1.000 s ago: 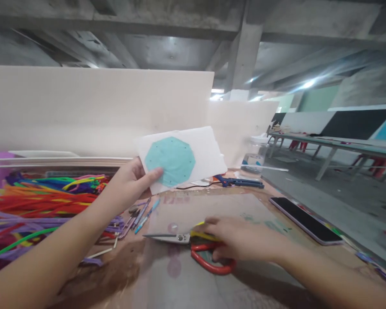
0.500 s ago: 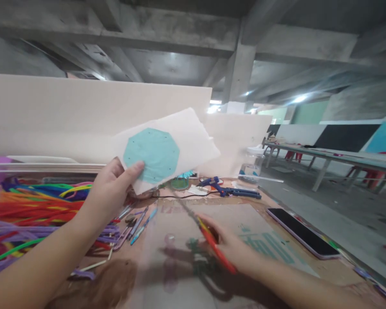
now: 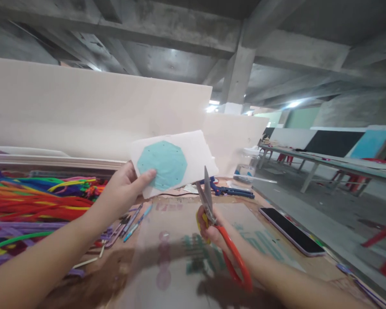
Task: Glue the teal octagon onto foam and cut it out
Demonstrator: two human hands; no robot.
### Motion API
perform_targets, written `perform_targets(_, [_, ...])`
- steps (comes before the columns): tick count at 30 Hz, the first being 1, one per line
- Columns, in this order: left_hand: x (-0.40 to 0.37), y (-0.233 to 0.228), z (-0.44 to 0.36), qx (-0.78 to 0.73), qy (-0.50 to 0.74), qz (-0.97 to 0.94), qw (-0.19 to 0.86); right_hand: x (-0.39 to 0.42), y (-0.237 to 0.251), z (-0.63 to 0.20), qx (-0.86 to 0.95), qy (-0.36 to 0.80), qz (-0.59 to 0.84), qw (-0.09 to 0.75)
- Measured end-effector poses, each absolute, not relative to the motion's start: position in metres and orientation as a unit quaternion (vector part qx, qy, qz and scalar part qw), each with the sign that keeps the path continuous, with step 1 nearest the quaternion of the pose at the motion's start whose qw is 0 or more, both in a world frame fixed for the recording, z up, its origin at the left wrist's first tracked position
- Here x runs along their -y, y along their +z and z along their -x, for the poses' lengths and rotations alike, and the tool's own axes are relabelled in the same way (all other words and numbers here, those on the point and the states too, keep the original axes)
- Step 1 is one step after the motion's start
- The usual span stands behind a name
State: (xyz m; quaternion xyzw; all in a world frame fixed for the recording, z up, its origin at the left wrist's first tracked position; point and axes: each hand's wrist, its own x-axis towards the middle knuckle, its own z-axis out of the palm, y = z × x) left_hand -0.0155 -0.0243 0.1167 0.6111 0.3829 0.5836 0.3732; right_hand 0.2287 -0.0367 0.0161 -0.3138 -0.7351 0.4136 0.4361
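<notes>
Between the thumb and fingers of my left hand (image 3: 131, 184) is a white sheet (image 3: 196, 150) raised above the table. On its face lies a teal octagon (image 3: 164, 163) with small dark dots near its corners; my thumb presses on the octagon's lower left. My right hand (image 3: 218, 234) grips scissors (image 3: 233, 251) with red and yellow handles. The blades are parted and point up, close to the sheet's lower right corner. Whether they touch the sheet I cannot tell.
Colourful pipe cleaners (image 3: 35, 201) lie at the left, with pens (image 3: 137, 223) beside them. A blue glue gun (image 3: 216, 186) and blue-handled pliers (image 3: 236, 192) lie behind the scissors. A phone (image 3: 291, 231) rests at the right edge, near a clear jar (image 3: 244, 169). A white board (image 3: 99, 111) stands behind.
The scissors have turned upright and their blades have opened. My left hand has brought the sheet slightly lower and to the right, and it is now more level.
</notes>
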Motion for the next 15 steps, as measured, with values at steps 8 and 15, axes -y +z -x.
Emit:
perform_targets(8, [0.021, 0.109, 0.005, -0.388, 0.577, -0.648, 0.309, 0.038, 0.018, -0.230, 0.719, 0.429, 0.317, 0.446])
perform_targets(15, [0.024, 0.107, 0.002, -0.391, 0.585, -0.647, 0.294, 0.039, 0.018, -0.231, 0.713, 0.430, 0.321, 0.451])
